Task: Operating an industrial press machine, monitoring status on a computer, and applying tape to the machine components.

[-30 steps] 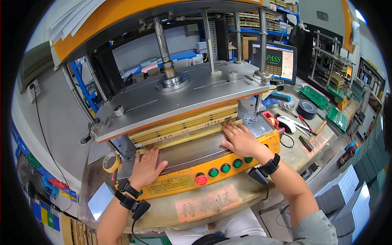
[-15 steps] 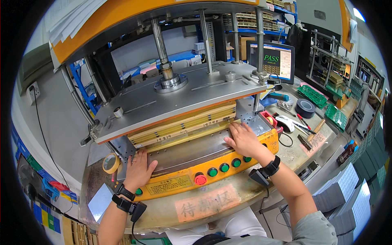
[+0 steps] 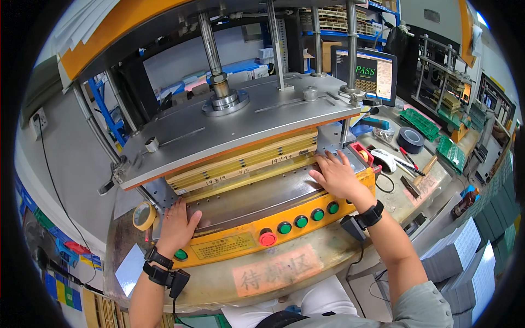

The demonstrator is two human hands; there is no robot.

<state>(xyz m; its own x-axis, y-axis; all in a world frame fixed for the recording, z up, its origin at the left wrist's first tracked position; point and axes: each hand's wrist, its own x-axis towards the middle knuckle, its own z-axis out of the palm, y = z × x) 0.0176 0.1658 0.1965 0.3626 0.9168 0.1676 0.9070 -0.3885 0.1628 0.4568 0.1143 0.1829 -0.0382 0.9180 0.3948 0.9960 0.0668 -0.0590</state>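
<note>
In front of me stands a press with a grey metal upper plate point(image 3: 229, 128) and a yellow front panel point(image 3: 249, 240). Between the upper plate and the metal bed point(image 3: 257, 199) sits a stack of yellowish fixture boards point(image 3: 246, 161), with handwriting along its front edge. At the stack's left end, my left hand point(image 3: 179, 224) lies on the bed with its fingers stretched forward and thumb apart. My right hand point(image 3: 336, 174) rests near the stack's right end, fingers spread and palm down. Nothing is visible in either hand.
Green buttons point(image 3: 301, 221) and a red knob point(image 3: 267, 237) line the panel. Tape point(image 3: 144, 215) lies left of the bed. On the right are a black tape roll point(image 3: 410, 140), a hammer point(image 3: 411, 186), green trays point(image 3: 420, 124) and a monitor point(image 3: 366, 76). Steel posts point(image 3: 351, 49) rise around the press.
The view has shifted a little. My left hand has slid slightly left and my right hand slightly right, both still flat near the stack's ends.
</note>
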